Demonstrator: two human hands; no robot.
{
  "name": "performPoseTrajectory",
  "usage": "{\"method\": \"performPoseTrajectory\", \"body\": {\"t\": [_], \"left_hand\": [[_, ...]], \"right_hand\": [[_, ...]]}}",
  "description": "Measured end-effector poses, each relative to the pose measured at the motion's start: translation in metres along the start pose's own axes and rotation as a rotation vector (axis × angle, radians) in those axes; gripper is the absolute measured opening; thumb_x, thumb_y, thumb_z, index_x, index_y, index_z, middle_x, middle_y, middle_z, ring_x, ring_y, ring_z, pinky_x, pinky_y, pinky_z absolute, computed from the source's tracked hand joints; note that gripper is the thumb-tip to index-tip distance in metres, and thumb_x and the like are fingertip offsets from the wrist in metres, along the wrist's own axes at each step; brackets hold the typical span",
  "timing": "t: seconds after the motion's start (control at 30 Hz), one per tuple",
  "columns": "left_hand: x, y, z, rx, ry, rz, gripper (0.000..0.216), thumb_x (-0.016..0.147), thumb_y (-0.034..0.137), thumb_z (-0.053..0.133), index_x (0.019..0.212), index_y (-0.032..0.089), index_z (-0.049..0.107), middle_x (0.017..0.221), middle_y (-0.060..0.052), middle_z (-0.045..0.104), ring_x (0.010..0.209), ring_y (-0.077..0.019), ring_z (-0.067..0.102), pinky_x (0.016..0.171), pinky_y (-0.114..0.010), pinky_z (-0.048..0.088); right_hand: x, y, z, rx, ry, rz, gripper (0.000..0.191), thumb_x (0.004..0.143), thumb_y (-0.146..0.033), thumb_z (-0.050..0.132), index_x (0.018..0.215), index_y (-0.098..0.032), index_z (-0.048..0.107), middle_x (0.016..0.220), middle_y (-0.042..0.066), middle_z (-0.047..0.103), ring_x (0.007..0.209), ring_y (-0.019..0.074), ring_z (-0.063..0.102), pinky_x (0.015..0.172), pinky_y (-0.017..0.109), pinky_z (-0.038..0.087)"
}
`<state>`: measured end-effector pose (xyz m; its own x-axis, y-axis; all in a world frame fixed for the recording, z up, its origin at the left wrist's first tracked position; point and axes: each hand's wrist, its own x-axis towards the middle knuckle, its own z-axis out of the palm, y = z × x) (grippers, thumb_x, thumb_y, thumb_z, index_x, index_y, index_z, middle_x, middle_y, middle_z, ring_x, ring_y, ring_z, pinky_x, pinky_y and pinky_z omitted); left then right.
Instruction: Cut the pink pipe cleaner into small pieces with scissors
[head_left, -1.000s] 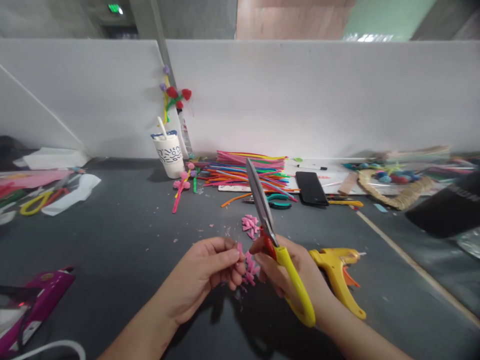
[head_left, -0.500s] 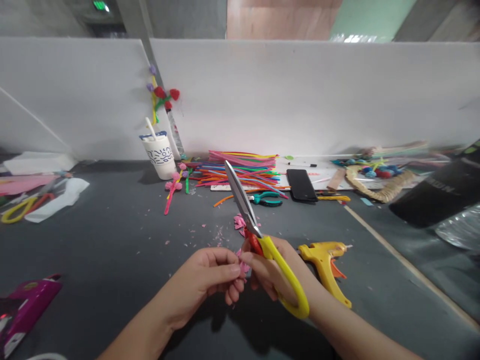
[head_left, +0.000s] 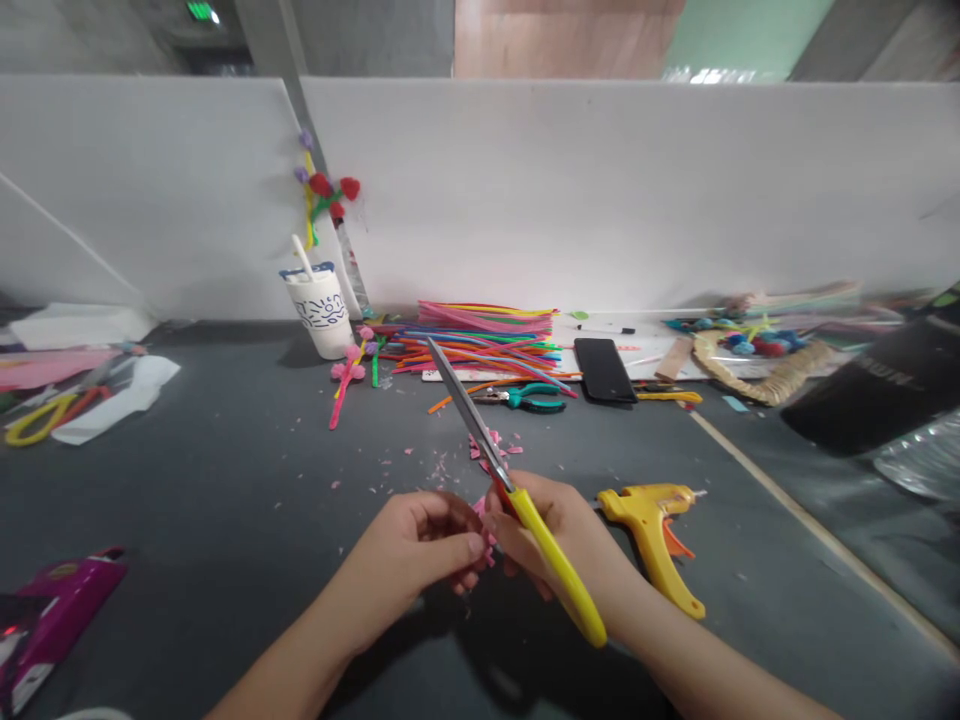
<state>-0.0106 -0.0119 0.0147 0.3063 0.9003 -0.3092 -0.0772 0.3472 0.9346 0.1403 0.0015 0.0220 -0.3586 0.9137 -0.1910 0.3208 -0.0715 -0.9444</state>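
Note:
My left hand (head_left: 427,545) is closed in a pinch on a small pink piece (head_left: 482,508), too small to identify further. Meeting it fingertip to fingertip, my right hand (head_left: 551,530) is curled with a pair of scissors (head_left: 551,550) held in it. Their yellow handle crosses that hand and the blades point up and away to the left. The fingertips of both hands are close around the pink piece, partly hiding it. Just beyond them, pink scraps (head_left: 487,445) lie on the dark table (head_left: 247,500) under the blades.
Pipe cleaners (head_left: 487,335) lie at the back beside pliers (head_left: 529,398) and a phone (head_left: 604,370). A yellow glue gun (head_left: 652,535) rests right of my hands, a magenta tool (head_left: 60,615) at far left. A white cup (head_left: 322,315) stands near a pink pipe-cleaner flower (head_left: 346,375).
The scissors have turned in my right hand, so their blades tip farther left and the yellow handle shows edge-on. Both hands stay nearly in place around the pink piece.

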Motion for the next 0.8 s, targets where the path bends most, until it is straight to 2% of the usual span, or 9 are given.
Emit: {"method": "performPoseTrajectory", "body": {"t": [0.13,0.27,0.37,0.57,0.8], "left_hand": [[0.001,0.003,-0.006,-0.068,0.126,0.096,0.011,0.066,0.022,0.065,0.070,0.012,0.063,0.057,-0.001,0.060,0.050,-0.0087,0.052,0.050,-0.020,0.042],[0.002,0.011,-0.018,-0.186,0.324,0.234,0.007,0.065,0.019,0.065,0.069,0.013,0.063,0.059,0.000,0.062,0.052,-0.0083,0.053,0.051,-0.018,0.042],[0.001,0.016,-0.026,-0.247,0.406,0.306,0.003,0.066,0.016,0.064,0.068,0.013,0.063,0.059,0.001,0.062,0.054,-0.0077,0.054,0.051,-0.017,0.043],[-0.004,0.016,-0.031,-0.287,0.430,0.386,0.003,0.068,0.013,0.062,0.070,0.014,0.064,0.062,0.001,0.062,0.053,-0.0070,0.054,0.050,-0.015,0.042],[-0.003,0.017,-0.032,-0.277,0.422,0.435,0.008,0.071,0.012,0.058,0.071,0.014,0.065,0.061,0.001,0.061,0.054,-0.0064,0.053,0.051,-0.015,0.042]], "right_hand": [[0.001,0.003,-0.003,-0.105,0.034,-0.137,0.021,0.071,-0.035,0.054,0.062,-0.020,0.042,0.051,-0.007,0.044,0.044,0.0072,0.038,0.042,0.018,0.030],[0.002,0.008,-0.004,-0.418,0.102,-0.225,0.029,0.067,-0.042,0.060,0.067,-0.021,0.042,0.056,-0.006,0.047,0.049,0.0093,0.040,0.045,0.019,0.027],[0.002,0.011,-0.001,-0.652,0.119,-0.254,0.030,0.070,-0.048,0.056,0.076,-0.021,0.044,0.057,-0.005,0.052,0.048,0.0114,0.044,0.044,0.021,0.024],[0.005,0.021,0.005,-1.002,0.162,-0.357,0.029,0.082,-0.046,0.040,0.087,-0.018,0.047,0.059,0.002,0.060,0.050,0.0181,0.055,0.046,0.025,0.022],[0.004,0.028,0.009,-1.070,0.171,-0.427,0.035,0.082,-0.049,0.040,0.093,-0.016,0.046,0.059,0.002,0.061,0.051,0.0203,0.058,0.046,0.027,0.025]]}}
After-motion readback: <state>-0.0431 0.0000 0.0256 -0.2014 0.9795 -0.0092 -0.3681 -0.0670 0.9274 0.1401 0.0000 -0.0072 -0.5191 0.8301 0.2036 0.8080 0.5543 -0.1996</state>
